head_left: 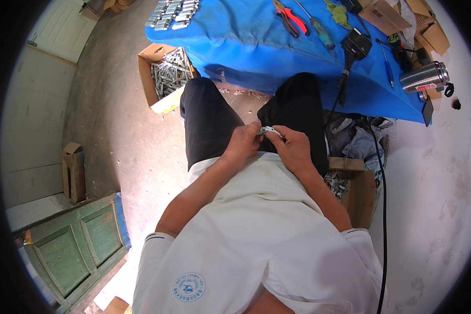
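Far left: a green wooden door (70,251) lying flat on the floor, with a small brown box (74,170) near it. Further right, an open cardboard box (150,73) full of little grey metal pieces, just beside the blue table (235,47). On top of that table: rows of shiny metal parts (172,13), red pliers (292,18), a screwdriver (319,29), a black plug box (356,44) and a silver flask (424,77). In the middle, over the black trousers (209,120): left hand (242,144) and right hand (293,149) close together, both pinching one small silver metal part (269,131) between the fingertips. Lower right: another cardboard box (358,191), with a black cable (383,209) running past.
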`<state>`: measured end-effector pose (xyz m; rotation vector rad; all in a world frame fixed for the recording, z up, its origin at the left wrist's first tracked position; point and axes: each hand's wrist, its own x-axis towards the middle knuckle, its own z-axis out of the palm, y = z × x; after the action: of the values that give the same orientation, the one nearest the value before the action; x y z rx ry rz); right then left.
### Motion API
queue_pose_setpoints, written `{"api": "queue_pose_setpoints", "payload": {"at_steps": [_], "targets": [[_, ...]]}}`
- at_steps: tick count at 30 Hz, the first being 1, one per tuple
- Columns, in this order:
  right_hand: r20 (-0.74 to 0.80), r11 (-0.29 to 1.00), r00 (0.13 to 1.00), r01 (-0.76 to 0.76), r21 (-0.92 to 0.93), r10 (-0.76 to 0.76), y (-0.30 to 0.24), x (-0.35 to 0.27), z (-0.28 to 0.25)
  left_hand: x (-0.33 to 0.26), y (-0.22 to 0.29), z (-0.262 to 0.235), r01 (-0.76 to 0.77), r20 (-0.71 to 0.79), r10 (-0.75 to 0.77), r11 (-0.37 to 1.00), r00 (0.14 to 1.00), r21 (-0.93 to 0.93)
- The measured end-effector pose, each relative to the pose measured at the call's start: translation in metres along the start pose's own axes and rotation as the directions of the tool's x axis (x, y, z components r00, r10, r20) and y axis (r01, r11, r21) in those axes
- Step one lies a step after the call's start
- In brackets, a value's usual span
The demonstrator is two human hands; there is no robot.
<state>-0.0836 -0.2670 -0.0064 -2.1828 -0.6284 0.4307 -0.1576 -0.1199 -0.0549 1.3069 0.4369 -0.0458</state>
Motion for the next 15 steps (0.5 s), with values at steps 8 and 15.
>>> {"api": "queue_pose_setpoints", "payload": {"at_steps": [8, 15], "targets": [[-0.227, 0.973, 0.973, -0.002, -0.232, -0.052, 0.01, 0.001, 0.025, 0.015, 0.01, 0.014, 0.069, -0.249, -0.064, 0.998, 0.966, 0.012], [-0.243, 0.976, 0.97, 0.073, 0.206, -0.021, 0.026, 0.01, 0.026, 0.014, 0.024, 0.02, 0.11, -0.212, -0.132, 0.988, 0.968, -0.113]]}}
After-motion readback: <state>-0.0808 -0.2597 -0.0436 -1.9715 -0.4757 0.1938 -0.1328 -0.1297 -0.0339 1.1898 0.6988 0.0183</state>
